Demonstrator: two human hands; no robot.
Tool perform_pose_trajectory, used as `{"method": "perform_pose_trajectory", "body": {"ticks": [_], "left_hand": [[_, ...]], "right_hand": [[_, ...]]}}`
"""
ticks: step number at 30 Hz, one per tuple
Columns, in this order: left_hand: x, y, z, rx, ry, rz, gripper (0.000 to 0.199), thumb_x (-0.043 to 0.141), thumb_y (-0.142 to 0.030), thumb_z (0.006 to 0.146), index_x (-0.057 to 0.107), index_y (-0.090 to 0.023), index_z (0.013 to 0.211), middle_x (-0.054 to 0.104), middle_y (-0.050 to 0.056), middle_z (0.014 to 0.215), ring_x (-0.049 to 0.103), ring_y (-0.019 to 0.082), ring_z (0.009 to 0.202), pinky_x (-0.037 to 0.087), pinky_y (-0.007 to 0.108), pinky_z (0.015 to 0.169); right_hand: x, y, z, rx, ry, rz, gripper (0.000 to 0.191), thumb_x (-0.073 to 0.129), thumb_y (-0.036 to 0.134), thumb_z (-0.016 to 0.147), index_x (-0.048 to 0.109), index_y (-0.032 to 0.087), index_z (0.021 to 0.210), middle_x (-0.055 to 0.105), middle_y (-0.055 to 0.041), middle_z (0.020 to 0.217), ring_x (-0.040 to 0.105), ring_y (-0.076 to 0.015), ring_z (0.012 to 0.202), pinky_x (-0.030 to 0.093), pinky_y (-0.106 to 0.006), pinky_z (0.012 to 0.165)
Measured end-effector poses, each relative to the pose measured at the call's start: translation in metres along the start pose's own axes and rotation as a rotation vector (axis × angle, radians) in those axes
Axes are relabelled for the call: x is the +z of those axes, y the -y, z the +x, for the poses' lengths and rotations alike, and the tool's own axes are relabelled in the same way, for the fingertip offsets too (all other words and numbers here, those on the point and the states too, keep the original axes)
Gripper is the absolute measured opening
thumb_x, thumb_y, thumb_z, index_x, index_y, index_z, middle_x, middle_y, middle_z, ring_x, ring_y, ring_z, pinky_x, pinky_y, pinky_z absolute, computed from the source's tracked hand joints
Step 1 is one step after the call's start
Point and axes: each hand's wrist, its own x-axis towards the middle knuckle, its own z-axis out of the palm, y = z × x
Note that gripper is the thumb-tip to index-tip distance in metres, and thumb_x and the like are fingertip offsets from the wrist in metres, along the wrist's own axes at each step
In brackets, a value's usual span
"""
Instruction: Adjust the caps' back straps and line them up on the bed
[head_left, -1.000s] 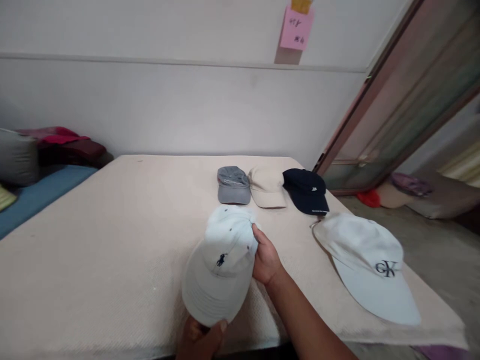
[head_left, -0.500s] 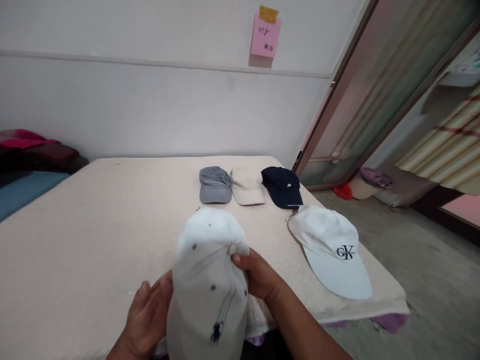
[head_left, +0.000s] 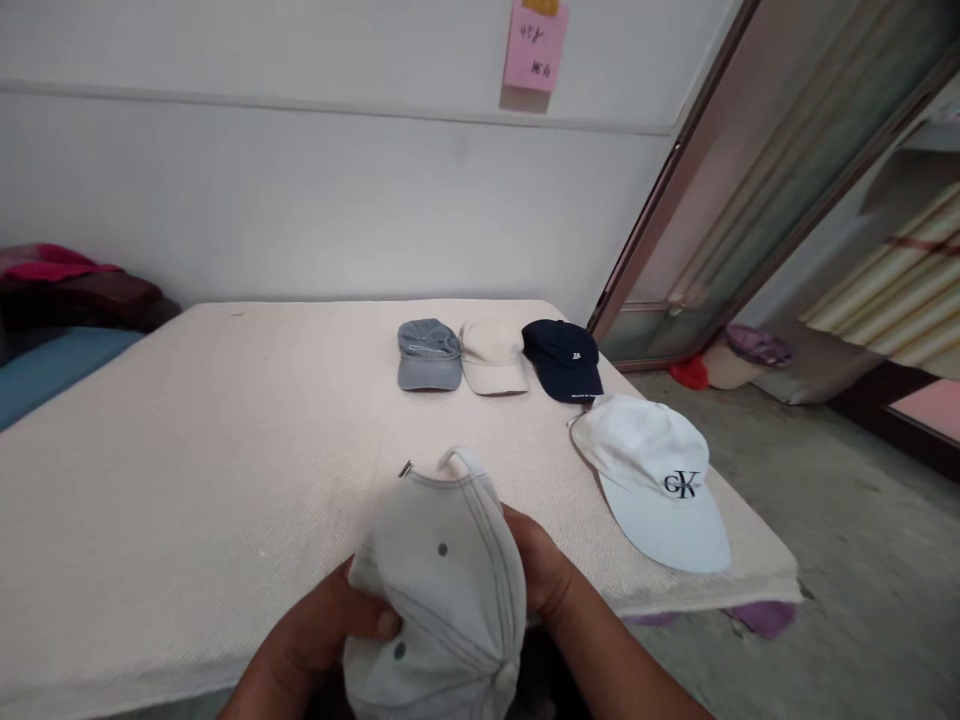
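Between my two hands is a pale grey-white baseball cap, its back opening and loose strap with a metal buckle pointing away from me. My left hand is closed on the cap's left side, thumb pressed on the crown near an eyelet. Round the right side, my right hand grips the cap, its fingers hidden behind the fabric. The brim is out of sight. To the right lies a white cap with dark "CK" letters.
A grey cap, a beige cap and a navy cap lie in a row at the far side of the cream-covered table. A pink note hangs on the white wall. Right of the table is concrete floor.
The cap in my hands has been turned and tipped, so its back opening and strap now show instead of the front logo. My left hand has moved from beside it to gripping it.
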Motion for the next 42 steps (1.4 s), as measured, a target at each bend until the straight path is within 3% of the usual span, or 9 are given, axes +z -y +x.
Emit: {"method": "perform_pose_trajectory", "body": {"ticks": [4, 9, 14, 19, 26, 28, 32, 36, 42], "left_hand": [[0.003, 0.004, 0.005, -0.05, 0.014, -0.051, 0.034, 0.077, -0.013, 0.053, 0.071, -0.013, 0.086, 0.071, 0.011, 0.07, 0.066, 0.036, 0.086, 0.05, 0.045, 0.074], [0.008, -0.004, 0.014, 0.06, -0.124, -0.272, 0.025, 0.077, -0.025, 0.055, 0.069, -0.015, 0.076, 0.069, 0.01, 0.066, 0.066, 0.036, 0.087, 0.053, 0.043, 0.072], [0.009, -0.013, 0.018, -0.069, -0.22, -0.438, 0.022, 0.068, -0.036, 0.068, 0.068, -0.018, 0.079, 0.068, 0.009, 0.063, 0.067, 0.033, 0.083, 0.052, 0.045, 0.073], [0.0, -0.014, 0.014, 0.092, -0.194, -0.347, 0.025, 0.065, -0.005, 0.058, 0.068, -0.015, 0.08, 0.067, 0.007, 0.062, 0.068, 0.028, 0.065, 0.053, 0.039, 0.064], [-0.017, -0.024, -0.008, 0.097, -0.072, -0.223, 0.03, 0.062, -0.004, 0.052, 0.071, -0.01, 0.08, 0.071, 0.011, 0.069, 0.066, 0.023, 0.059, 0.054, 0.031, 0.056], [-0.027, -0.029, -0.018, 0.149, -0.075, -0.234, 0.025, 0.064, -0.009, 0.055, 0.071, -0.013, 0.078, 0.071, 0.009, 0.068, 0.066, 0.023, 0.058, 0.054, 0.031, 0.055], [-0.045, -0.037, -0.03, 0.214, -0.235, -0.215, 0.025, 0.066, -0.013, 0.061, 0.071, -0.018, 0.085, 0.071, 0.004, 0.067, 0.064, 0.019, 0.055, 0.053, 0.028, 0.054], [-0.049, -0.034, -0.028, 0.175, -0.373, -0.176, 0.02, 0.071, -0.018, 0.066, 0.07, -0.018, 0.086, 0.07, 0.003, 0.069, 0.063, 0.016, 0.057, 0.051, 0.025, 0.056], [-0.038, -0.023, -0.02, 0.034, -0.294, 0.023, 0.021, 0.072, -0.023, 0.069, 0.07, -0.014, 0.088, 0.07, 0.006, 0.079, 0.062, 0.015, 0.065, 0.048, 0.024, 0.062]], "right_hand": [[0.003, 0.012, -0.007, -0.114, -0.093, -0.026, 0.031, 0.07, 0.034, 0.061, 0.065, 0.016, 0.087, 0.066, -0.0067, 0.071, 0.063, -0.0275, 0.082, 0.047, -0.043, 0.078], [-0.003, 0.022, -0.014, -0.197, -0.133, -0.034, 0.032, 0.069, 0.037, 0.061, 0.065, 0.018, 0.087, 0.063, -0.0051, 0.062, 0.063, -0.03, 0.086, 0.048, -0.045, 0.077], [-0.008, 0.023, -0.013, -0.211, -0.099, -0.03, 0.025, 0.072, 0.026, 0.058, 0.064, 0.016, 0.081, 0.064, -0.0038, 0.064, 0.064, -0.0257, 0.077, 0.049, -0.04, 0.075], [-0.008, 0.003, -0.007, -0.034, 0.031, -0.145, 0.031, 0.071, 0.021, 0.064, 0.066, 0.017, 0.095, 0.068, -0.0041, 0.081, 0.063, -0.0186, 0.073, 0.047, -0.035, 0.075], [-0.003, -0.029, 0.0, 0.219, 0.229, -0.367, 0.028, 0.076, 0.019, 0.057, 0.07, 0.012, 0.083, 0.065, -0.0007, 0.069, 0.056, -0.0097, 0.057, 0.045, -0.023, 0.06], [-0.005, -0.031, 0.003, 0.209, 0.218, -0.278, 0.034, 0.078, 0.019, 0.052, 0.069, 0.011, 0.084, 0.065, -0.0018, 0.07, 0.058, -0.0116, 0.059, 0.047, -0.025, 0.06], [-0.007, -0.027, 0.014, 0.027, 0.123, -0.024, 0.04, 0.079, 0.022, 0.053, 0.066, 0.01, 0.089, 0.067, -0.0053, 0.076, 0.063, -0.015, 0.064, 0.05, -0.029, 0.064], [-0.006, -0.025, 0.023, 0.007, 0.179, -0.006, 0.037, 0.079, 0.024, 0.055, 0.066, 0.009, 0.087, 0.066, -0.0052, 0.072, 0.062, -0.0143, 0.063, 0.049, -0.026, 0.063], [-0.001, -0.02, 0.036, -0.002, 0.317, -0.189, 0.028, 0.066, 0.033, 0.074, 0.064, 0.007, 0.085, 0.064, -0.0064, 0.068, 0.058, -0.0114, 0.057, 0.042, -0.022, 0.055]]}}
